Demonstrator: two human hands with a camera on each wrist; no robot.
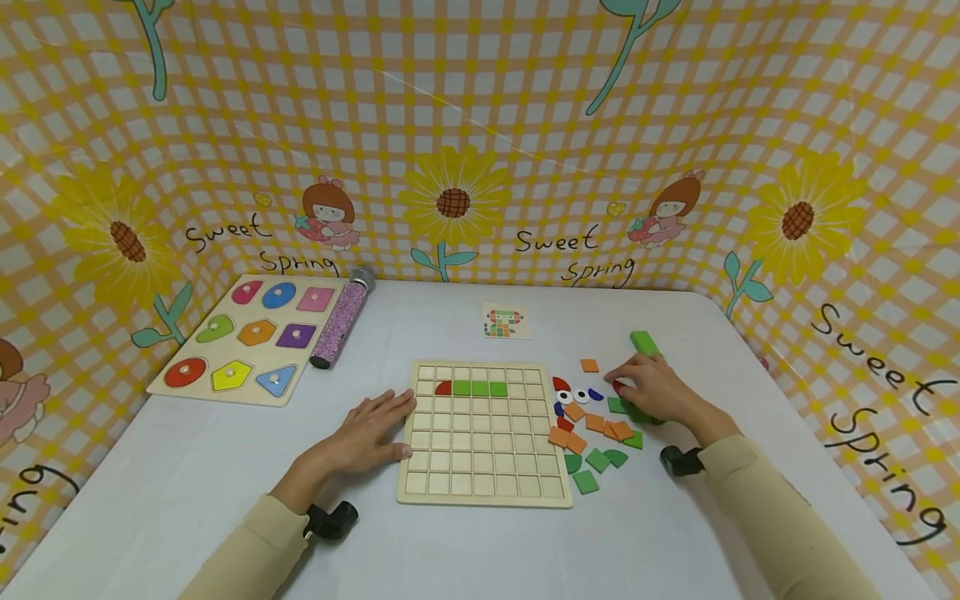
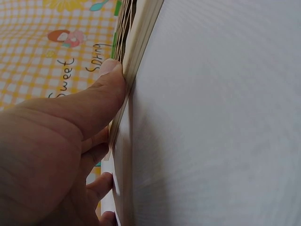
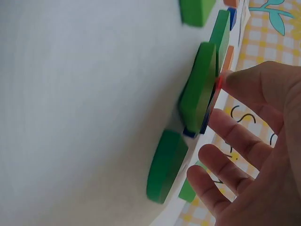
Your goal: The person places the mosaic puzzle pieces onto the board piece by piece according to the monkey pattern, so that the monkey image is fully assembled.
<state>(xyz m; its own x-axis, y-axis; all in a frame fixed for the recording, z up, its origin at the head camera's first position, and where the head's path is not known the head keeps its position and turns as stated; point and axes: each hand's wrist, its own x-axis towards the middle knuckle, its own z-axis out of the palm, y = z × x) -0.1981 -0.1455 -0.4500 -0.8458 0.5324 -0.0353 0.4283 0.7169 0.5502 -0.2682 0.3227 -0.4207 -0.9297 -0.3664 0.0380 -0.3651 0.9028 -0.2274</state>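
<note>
Pale wood meets bright colour as a person's left hand (image 1: 367, 433) rests along the left edge of a gridded board (image 1: 480, 458) at the centre of a white table (image 1: 450, 550), its fingers spread and reaching past the thumb, which touches the rim in the left wrist view. Across the board, the right hand (image 1: 654, 385) dips into loose pieces to the right, thumb and forefinger pinching a small red piece (image 1: 617, 387), its shape mostly hidden, while the other fingers stand apart. Near the board's far edge, a red quarter-round (image 1: 444, 388) and three green squares (image 1: 481, 388) sit side by side in one row. Orange tiles (image 1: 595, 424), green tiles (image 1: 597, 460) and a pair of white eye discs (image 1: 581, 396) lie scattered near the board's right side. Beyond it lies a printed card (image 1: 507, 320); to the left, a glittery microphone (image 1: 342, 323) lies against a puzzle board (image 1: 236, 352) of knobbed shapes. Black devices (image 1: 333, 522) are worn at both wrists below tan sleeves (image 1: 243, 546), and checked cloth (image 1: 480, 92) printed with sunflowers surrounds the scene.
</note>
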